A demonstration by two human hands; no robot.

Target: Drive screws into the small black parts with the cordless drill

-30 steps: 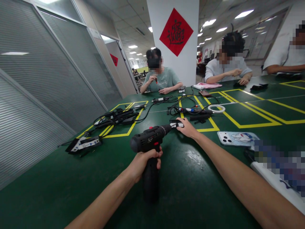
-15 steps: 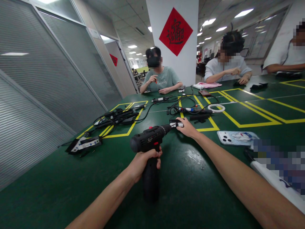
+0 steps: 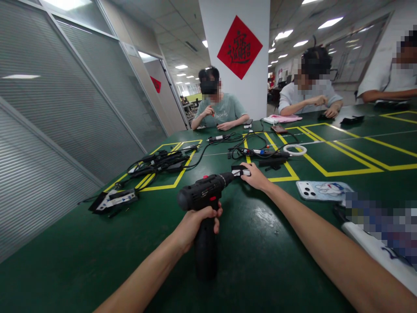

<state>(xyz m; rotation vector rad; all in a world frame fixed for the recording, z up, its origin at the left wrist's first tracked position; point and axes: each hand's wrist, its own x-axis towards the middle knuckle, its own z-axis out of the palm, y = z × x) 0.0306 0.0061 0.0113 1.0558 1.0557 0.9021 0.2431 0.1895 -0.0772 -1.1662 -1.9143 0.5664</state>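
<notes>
The left hand (image 3: 198,221) is gripping a black power drill (image 3: 199,193), its fingers being wrapped around the handle. The drill's body is sitting just above this grip, with the front end pointing forward and rightward. There, the right hand (image 3: 256,176) is pinching a small black-and-white piece (image 3: 240,172) over the green table (image 3: 97,261); whether the drill tip is touching it, I cannot tell. Just beyond the right grip, some cables and slim parts (image 3: 270,154) are lying. A phone (image 3: 324,191) is resting rightward of that hand. Forward and leftward of the left grip, a cable heap (image 3: 163,162) is lying.
</notes>
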